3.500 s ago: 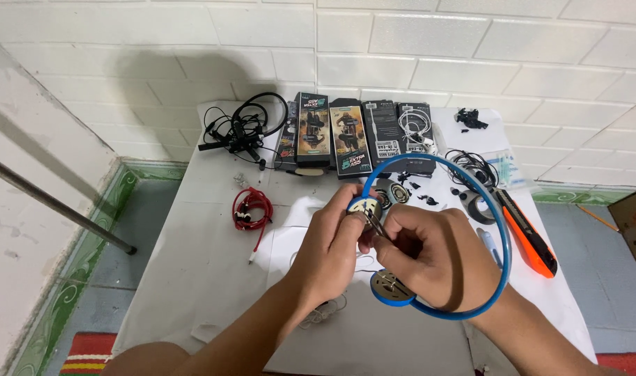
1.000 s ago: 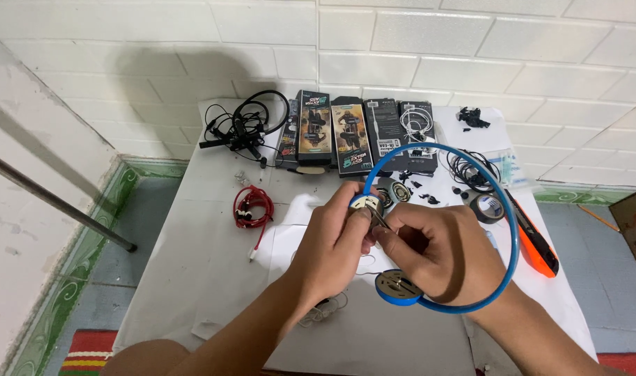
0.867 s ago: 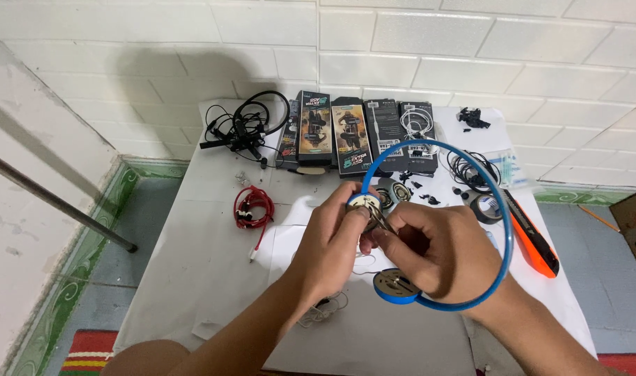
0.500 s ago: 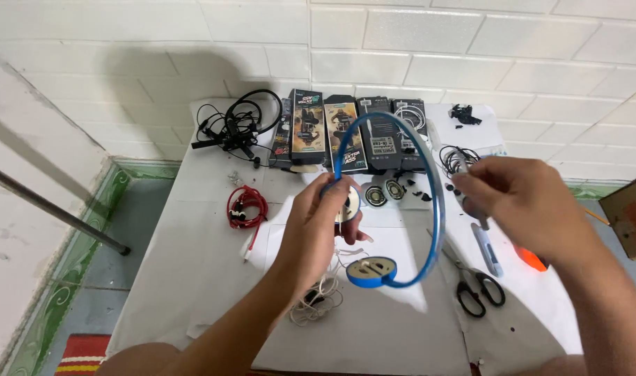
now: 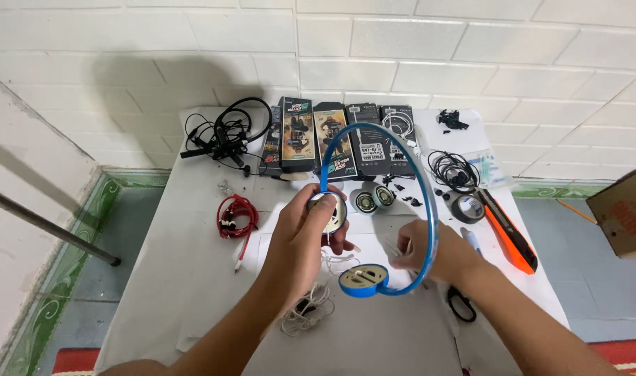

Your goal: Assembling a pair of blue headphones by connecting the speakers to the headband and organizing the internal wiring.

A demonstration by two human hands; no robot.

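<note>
The white table (image 5: pixel 192 292) fills most of the view, pushed against a tiled wall (image 5: pixel 471 56), and the work sits near its middle. Along the far edge, at twelve o'clock from the hands, stands a row of dark boxes (image 5: pixel 346 139); a tangle of black cables (image 5: pixel 224 136) lies at eleven o'clock, and an orange knife (image 5: pixel 509 233) at three o'clock beside a roll of black tape (image 5: pixel 469 208).

The blue headphones (image 5: pixel 429 216) stand up off the table between the two hands, the band arching high. The left hand (image 5: pixel 300 240) is closed around the upper ear cup (image 5: pixel 330 211), fingers wrapped behind it and thumb on its rim. The right hand (image 5: pixel 422 254) is pinched shut at the far side of the band (on what exactly, I cannot tell; something small and pale shows at the fingertips). The lower ear cup (image 5: pixel 364 280) hangs at six o'clock, just above a white cord (image 5: pixel 307 313).

To do this well, I judge the left hand should keep the cup steady and level, so the right can work with small, light pinches. The thin band looks springy; twisting it could flick loose parts off the table.

Two small round speakers (image 5: pixel 373 200) lie near the boxes, red earphones (image 5: pixel 236 216) at nine o'clock.
</note>
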